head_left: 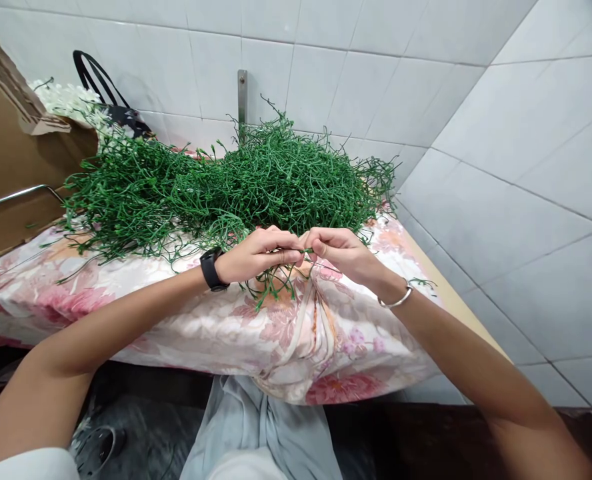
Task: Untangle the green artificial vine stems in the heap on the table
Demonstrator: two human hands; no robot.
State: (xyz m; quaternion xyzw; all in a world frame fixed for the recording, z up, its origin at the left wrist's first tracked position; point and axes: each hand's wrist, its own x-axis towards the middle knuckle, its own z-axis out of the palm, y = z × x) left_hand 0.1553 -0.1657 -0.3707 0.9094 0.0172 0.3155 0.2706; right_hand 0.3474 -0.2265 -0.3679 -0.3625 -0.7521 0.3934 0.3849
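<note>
Stem [307, 251], green, pinched in fingertips of both my left hand [261, 255] and right hand [346, 257], close together above cloth-covered desk [111, 277]; tangled green pile [286, 180] lies just beyond, near tiled wall [326, 73].

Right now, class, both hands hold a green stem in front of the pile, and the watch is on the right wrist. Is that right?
Not quite: the head view shows the watch on the wrist of the left hand. It and the right hand do hold a green stem in front of the pile.
</note>
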